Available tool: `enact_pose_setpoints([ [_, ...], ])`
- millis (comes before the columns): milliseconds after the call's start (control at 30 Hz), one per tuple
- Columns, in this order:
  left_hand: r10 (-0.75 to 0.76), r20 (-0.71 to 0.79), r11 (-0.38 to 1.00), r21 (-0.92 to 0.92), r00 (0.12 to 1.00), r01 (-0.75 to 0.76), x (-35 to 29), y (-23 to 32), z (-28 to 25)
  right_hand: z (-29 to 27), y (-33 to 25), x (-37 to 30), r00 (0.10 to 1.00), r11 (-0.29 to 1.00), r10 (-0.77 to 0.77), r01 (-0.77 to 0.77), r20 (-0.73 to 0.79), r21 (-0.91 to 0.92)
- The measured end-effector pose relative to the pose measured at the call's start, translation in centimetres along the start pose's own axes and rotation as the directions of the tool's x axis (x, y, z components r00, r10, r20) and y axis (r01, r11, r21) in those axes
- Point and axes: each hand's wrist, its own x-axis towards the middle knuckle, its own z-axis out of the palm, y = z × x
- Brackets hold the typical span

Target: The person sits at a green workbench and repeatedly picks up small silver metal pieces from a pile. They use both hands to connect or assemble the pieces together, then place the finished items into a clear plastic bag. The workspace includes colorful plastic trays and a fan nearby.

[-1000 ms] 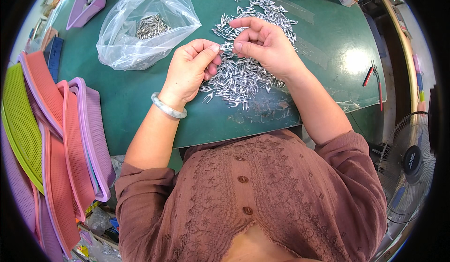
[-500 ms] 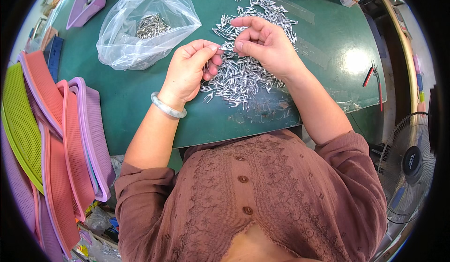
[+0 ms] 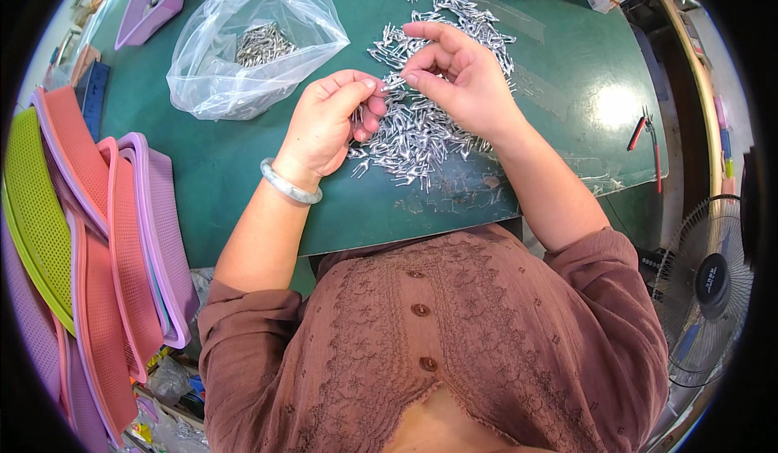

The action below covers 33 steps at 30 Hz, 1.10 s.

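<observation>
A heap of small silver forked metal pieces (image 3: 417, 141) lies on the green tabletop, under and around both hands. My left hand (image 3: 336, 113) is closed, thumb and forefinger pinching one small metal piece, and more metal glints under its curled fingers. Close beside it, my right hand (image 3: 466, 80) brings its thumb against a curled finger while the forefinger arches above. Whatever sits in that right pinch is too small to make out against the heap. Left of the heap, a clear plastic bag (image 3: 203, 64) stands with its mouth spread, holding a pile of similar metal pieces (image 3: 263, 44).
Stacked purple, pink and green perforated plastic baskets (image 3: 121, 242) fill the left side. A purple tray (image 3: 154, 3) sits at the far left of the table. Red-handled pliers (image 3: 638, 133) lie near the right edge. A fan (image 3: 705, 279) stands at the lower right.
My right hand has shifted slightly, its thumb and curled finger now pinched together beside the left fingertips. The left hand has hardly moved.
</observation>
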Motion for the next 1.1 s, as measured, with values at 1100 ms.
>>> enact_pose_setpoints([
  [1100, 0.099, 0.039, 0.984, -0.151, 0.994, -0.092, 0.5, -0.3, -0.9, 0.5, 1.2, 0.1, 0.951, 0.659, -0.230, 0.308, 0.206, -0.686],
])
